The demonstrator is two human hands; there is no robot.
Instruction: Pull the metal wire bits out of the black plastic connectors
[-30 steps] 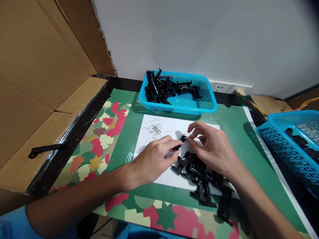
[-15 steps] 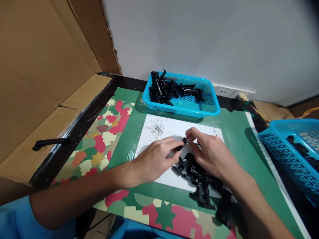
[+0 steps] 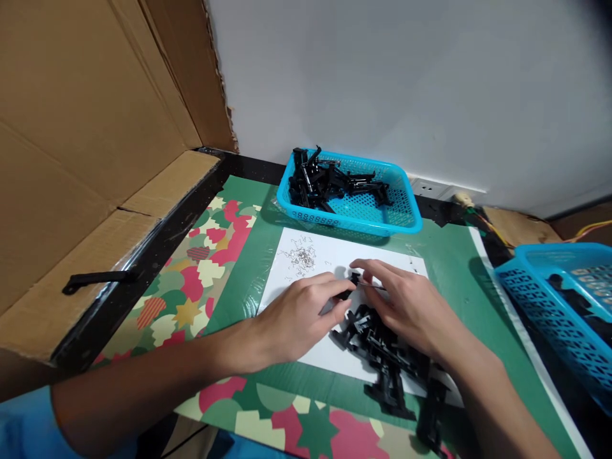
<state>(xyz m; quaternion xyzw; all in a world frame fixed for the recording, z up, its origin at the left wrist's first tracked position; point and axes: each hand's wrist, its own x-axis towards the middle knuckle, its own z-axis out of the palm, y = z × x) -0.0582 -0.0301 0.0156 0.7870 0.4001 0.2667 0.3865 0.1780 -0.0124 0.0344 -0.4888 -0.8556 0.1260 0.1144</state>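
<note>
My left hand (image 3: 306,315) is closed, with thumb and fingers pinching a small black plastic part (image 3: 345,294) above the white sheet (image 3: 349,248). Facing it, my right hand (image 3: 414,309) grips a thin rod-like tool (image 3: 371,285) whose tip is at the part's end; its exact kind is hard to make out. Below both hands lies a heap of black plastic parts (image 3: 382,354), partly covered by my right wrist. Tiny bent wire pieces (image 3: 303,257), perhaps springs, are scattered on the sheet beyond my left hand.
A blue basket (image 3: 349,223) holding more black parts stands behind the sheet, near the wall. Another blue basket (image 3: 540,306) is at the right edge. Cardboard (image 3: 71,127) walls off the left, where a black strip-like piece (image 3: 98,278) lies. Wires (image 3: 497,231) run by a socket.
The view has tilted slightly, so the scene sits lower. My right hand's fingers have straightened and shifted a little around the tool; my left hand still pinches the black part.
</note>
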